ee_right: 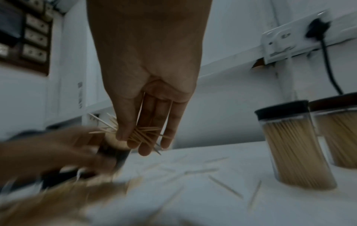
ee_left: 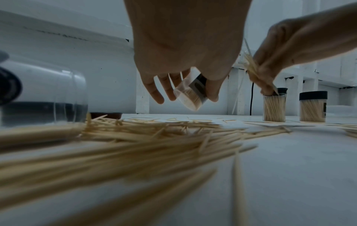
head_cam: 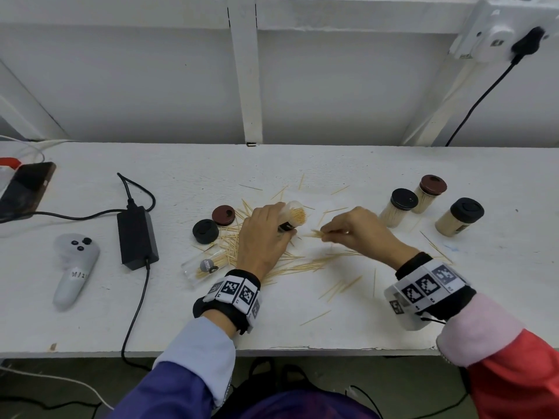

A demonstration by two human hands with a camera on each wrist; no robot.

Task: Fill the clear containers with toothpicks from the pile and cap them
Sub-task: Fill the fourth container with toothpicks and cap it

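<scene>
Gripping the tilted, nearly full toothpick container (head_cam: 292,217) mid-frame with our left hand (head_cam: 263,237), our right hand (head_cam: 363,229) pinches a toothpick bundle (head_cam: 316,234) beside it.

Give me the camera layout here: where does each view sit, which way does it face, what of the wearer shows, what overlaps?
Head: worn on the head, looks forward and down at the white table; both forearms, left hand and right hand show.
Left wrist: low over the toothpick pile, faces along the left hand gripping the open container; right hand visible too.
Right wrist: faces along the right hand pinching a toothpick bundle; left hand blurred.
Shared: all three show the open container; both wrist views show capped containers.
</scene>
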